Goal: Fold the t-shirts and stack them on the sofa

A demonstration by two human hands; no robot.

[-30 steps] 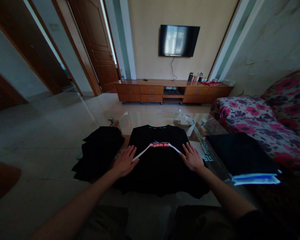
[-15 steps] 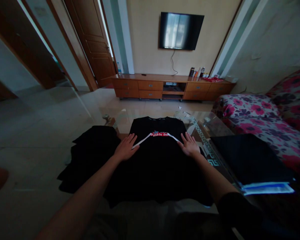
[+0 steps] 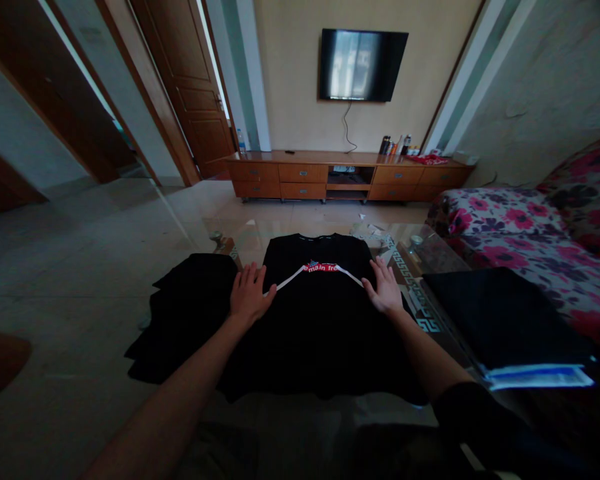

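Note:
A black T-shirt (image 3: 320,333) with a red and white chest print and white stripes lies spread on a glass table (image 3: 250,233). On its left side rests my left hand (image 3: 250,293), fingers apart, at the outer end of the left stripe. My right hand (image 3: 384,287) is at the shirt's right side, fingers spread, beside the end of the right stripe. Neither hand grips anything. More black cloth (image 3: 190,307) lies left of the shirt, partly behind my left forearm.
At the table's right side sits a folded dark item (image 3: 505,320) with a blue and white edge. A flowered sofa (image 3: 520,220) stands right of the table. Beyond are a wooden TV cabinet (image 3: 303,175) and a wall-mounted television (image 3: 363,65).
My left hand has turned so its fingers point more forward. My right hand's fingers also point further forward, and it has shifted slightly right. The shirt lies in nearly the same place.

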